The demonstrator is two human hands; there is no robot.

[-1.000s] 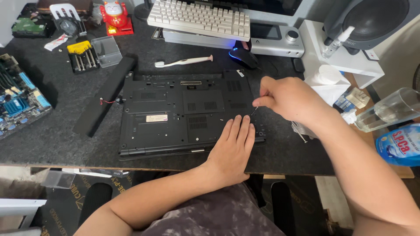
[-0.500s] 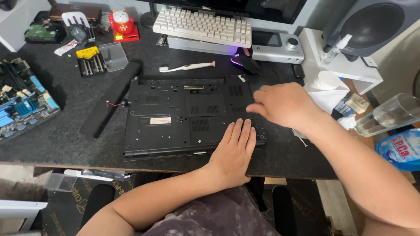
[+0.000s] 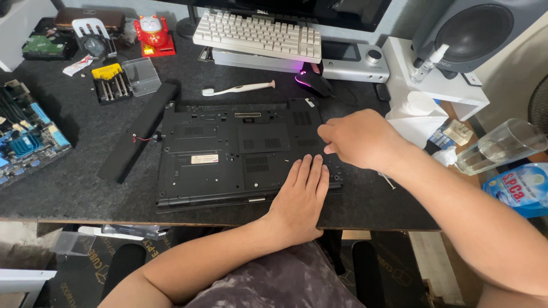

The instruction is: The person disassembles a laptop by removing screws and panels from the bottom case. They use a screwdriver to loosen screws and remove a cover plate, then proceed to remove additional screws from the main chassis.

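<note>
A black laptop [image 3: 228, 151] lies upside down on a dark mat, its underside panels and vents facing up. My left hand [image 3: 299, 199] rests flat on the laptop's near right corner, fingers stretched out and holding nothing. My right hand [image 3: 357, 137] hovers over the laptop's right edge with its fingers curled together and pointing left. Nothing shows between the fingertips. A long black battery bar [image 3: 137, 132] lies tilted just left of the laptop, with a thin red wire beside it.
Behind the laptop lie a white toothbrush [image 3: 237, 88], a lit mouse [image 3: 313, 82] and a white keyboard [image 3: 257, 35]. A screwdriver set [image 3: 109, 81] and a circuit board [image 3: 25, 140] are at the left. At the right are tissue [image 3: 416, 117], a glass [image 3: 499, 147] and a blue pouch [image 3: 516, 191].
My right hand has shifted a little to the left, further over the laptop's right side. My left hand has stayed flat on the near corner.
</note>
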